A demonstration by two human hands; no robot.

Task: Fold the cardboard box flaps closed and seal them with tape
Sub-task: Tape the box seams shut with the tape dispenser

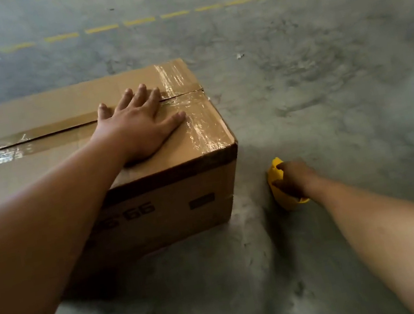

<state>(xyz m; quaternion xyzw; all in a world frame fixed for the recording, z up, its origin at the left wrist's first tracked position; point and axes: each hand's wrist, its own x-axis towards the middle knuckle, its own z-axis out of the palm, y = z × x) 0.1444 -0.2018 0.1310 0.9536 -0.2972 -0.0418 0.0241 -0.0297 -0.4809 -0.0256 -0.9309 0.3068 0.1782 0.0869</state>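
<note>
Left forearm: nearest my camera, I see it reach from the lower left corner up across the box.
Left hand [139, 124]: I see it lying flat on the box top, fingers straight and spread, palm down near the right end, fingertips over the seam and the taped strip.
Right hand [294, 178]: I see it low at the floor, just right of the box, fingers curled round a yellow tape dispenser [283, 198]; the hand hides most of it, so I cannot tell whether it touches the floor.
Box [170, 207]: a cardboard box sitting on the concrete floor [326, 86], left of centre, flaps folded shut.
Box direction: I read its long axis as running left to right, the left end cut off by the frame edge; the seam between the flaps runs the same way.
Tape [203, 127]: clear shiny strips cross the top at the right end and at the left end; a strip along the seam shows left of my hand.
Writing: dark digits on the near side, upside down to me, seem to read "99"; the rest is hidden by my arm. A small dark rectangle beside them is illegible.
Floor marking: a dashed yellow line [100, 29] runs across far behind the box.
</note>
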